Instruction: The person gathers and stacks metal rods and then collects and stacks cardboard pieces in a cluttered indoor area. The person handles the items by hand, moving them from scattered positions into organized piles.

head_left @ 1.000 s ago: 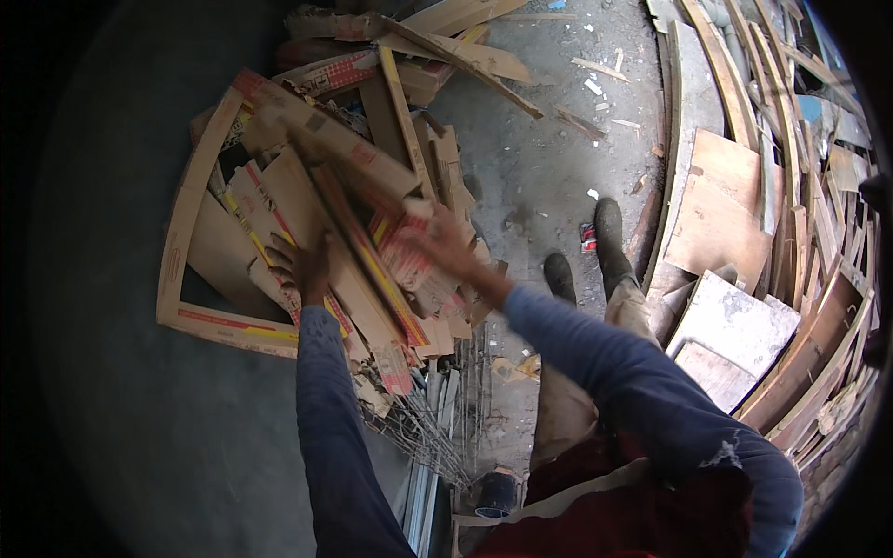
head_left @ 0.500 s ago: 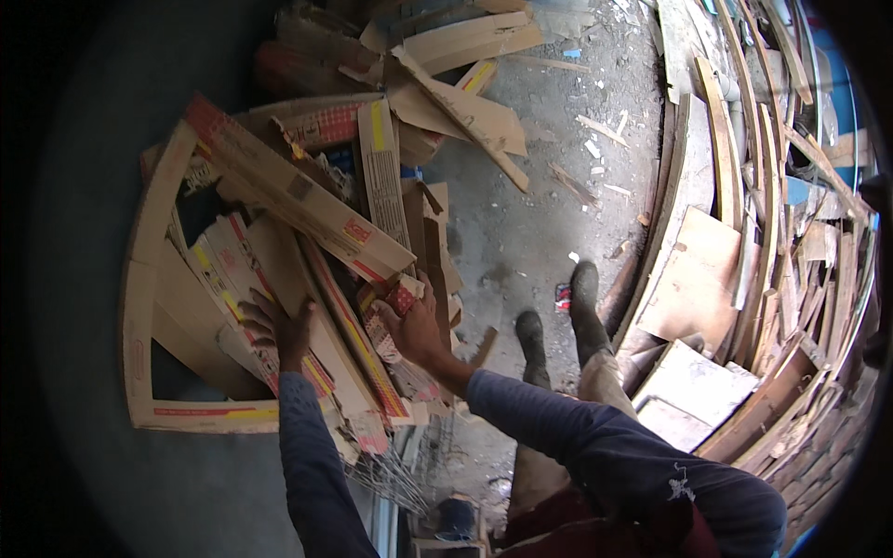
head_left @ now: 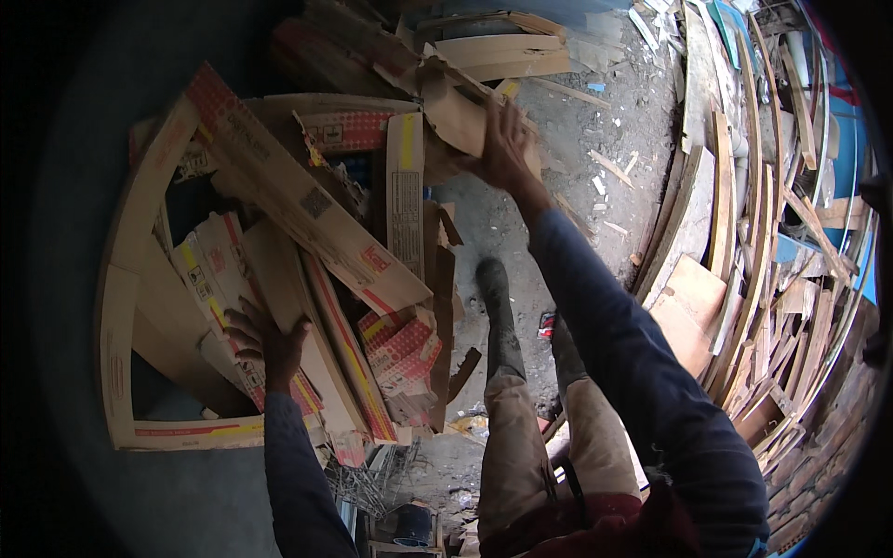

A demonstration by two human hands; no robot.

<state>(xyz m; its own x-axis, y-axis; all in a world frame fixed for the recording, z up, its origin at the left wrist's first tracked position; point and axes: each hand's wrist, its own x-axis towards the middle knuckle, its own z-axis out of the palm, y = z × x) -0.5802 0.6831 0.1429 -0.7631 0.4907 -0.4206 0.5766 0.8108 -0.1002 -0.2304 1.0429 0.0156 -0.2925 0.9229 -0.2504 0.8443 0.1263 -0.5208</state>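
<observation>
Left hand (head_left: 270,344) spread, its fingers and thumb wide apart over a printed carton panel (head_left: 216,253) in the cardboard heap; right hand (head_left: 507,149), reaching farther out, has its fingers over the edge of a torn brown cardboard piece (head_left: 456,113) (whether they pinch it firmly, I cannot tell). Between the hands a long cardboard strip (head_left: 307,200) slants across the heap, with crumpled red-and-white cardboard (head_left: 405,358) just right of the left hand. Beyond the left hand, on its outer side, stands the bent corner of a cardboard frame (head_left: 116,344). Well right of the right hand lie wooden planks (head_left: 755,232), piled lengthwise
</observation>
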